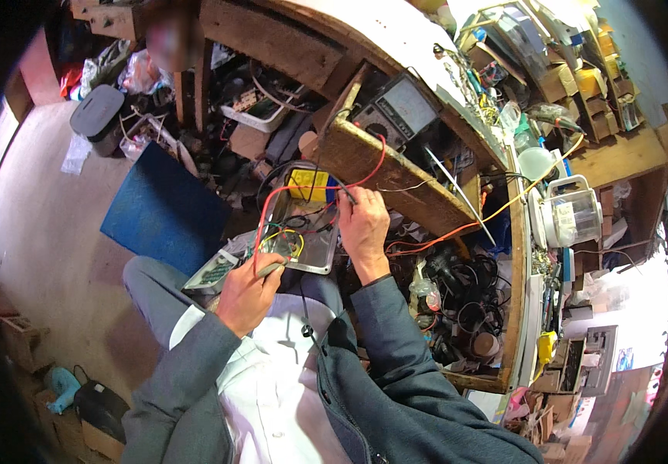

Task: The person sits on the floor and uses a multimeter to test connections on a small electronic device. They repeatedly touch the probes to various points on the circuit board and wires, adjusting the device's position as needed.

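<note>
An open pale metal casing [320, 257] rests by my lap, with coloured wires and a yellow-faced block [308, 185] inside. My left hand [247, 300] is closed round a greyish test probe [270, 269] at the casing's near left corner. A red test lead [263, 216] runs from that hand up over the casing toward an analog multimeter [397, 114]. At the casing's far right side, my right hand [364, 224] pinches a dark test probe [346, 192]. The probe tips are too small to make out.
The multimeter stands in a wooden drawer [396, 179] under the bench. A blue board [156, 209] leans at the left, near a dark bin [98, 116]. Tangled cables [469, 298] fill the wooden compartment at right. A clear jug [574, 216] stands on the cluttered bench.
</note>
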Demonstrator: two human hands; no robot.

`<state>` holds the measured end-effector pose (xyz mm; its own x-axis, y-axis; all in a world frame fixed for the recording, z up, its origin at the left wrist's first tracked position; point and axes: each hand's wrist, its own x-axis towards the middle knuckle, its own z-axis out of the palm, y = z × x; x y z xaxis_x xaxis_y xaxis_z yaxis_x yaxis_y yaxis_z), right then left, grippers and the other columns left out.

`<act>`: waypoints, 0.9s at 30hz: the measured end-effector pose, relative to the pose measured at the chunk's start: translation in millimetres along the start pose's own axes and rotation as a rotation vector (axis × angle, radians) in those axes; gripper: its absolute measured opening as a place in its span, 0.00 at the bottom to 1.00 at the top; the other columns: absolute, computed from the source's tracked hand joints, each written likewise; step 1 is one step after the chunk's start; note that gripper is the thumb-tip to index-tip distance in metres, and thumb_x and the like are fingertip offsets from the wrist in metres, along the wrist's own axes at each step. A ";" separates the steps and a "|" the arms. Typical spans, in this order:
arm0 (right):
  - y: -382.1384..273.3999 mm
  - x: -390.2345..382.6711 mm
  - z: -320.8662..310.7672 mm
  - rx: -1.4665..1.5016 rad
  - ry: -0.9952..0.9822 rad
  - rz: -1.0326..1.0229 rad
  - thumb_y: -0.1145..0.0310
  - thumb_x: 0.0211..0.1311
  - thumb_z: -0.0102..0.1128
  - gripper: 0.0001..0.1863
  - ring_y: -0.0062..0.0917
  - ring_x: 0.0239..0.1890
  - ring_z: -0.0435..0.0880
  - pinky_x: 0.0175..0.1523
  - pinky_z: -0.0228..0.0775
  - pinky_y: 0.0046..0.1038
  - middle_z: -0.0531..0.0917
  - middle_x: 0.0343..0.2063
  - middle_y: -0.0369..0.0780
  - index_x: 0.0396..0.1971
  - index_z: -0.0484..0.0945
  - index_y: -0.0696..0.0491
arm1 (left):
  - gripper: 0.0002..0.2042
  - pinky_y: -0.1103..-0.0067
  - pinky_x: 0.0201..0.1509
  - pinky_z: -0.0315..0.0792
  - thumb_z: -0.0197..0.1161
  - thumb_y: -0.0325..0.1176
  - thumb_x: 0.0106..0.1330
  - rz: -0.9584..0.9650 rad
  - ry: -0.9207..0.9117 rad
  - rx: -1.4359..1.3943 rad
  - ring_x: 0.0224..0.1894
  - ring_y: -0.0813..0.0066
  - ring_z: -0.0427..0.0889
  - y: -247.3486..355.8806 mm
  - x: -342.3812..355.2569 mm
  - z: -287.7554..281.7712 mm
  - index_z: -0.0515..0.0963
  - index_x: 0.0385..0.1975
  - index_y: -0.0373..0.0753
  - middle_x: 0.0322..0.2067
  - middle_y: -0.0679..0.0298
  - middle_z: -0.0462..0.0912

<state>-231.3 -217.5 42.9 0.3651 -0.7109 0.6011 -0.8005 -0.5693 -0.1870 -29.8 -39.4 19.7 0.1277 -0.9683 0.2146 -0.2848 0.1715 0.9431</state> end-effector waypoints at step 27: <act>-31.5 -18.0 -25.1 0.462 -0.024 0.070 0.69 0.73 0.70 0.10 0.30 0.23 0.78 0.30 0.70 0.31 0.80 0.24 0.41 0.34 0.81 0.58 | 0.08 0.67 0.48 0.82 0.65 0.25 0.73 0.014 -0.020 0.027 0.42 0.51 0.90 -2.7 0.1 -0.6 0.81 0.48 0.31 0.43 0.50 0.88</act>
<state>-224.6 -176.3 57.5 0.3332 -0.7602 0.5576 -0.5298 -0.6402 -0.5563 -28.4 -39.9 17.3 0.1049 -0.9692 0.2226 -0.3124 0.1804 0.9327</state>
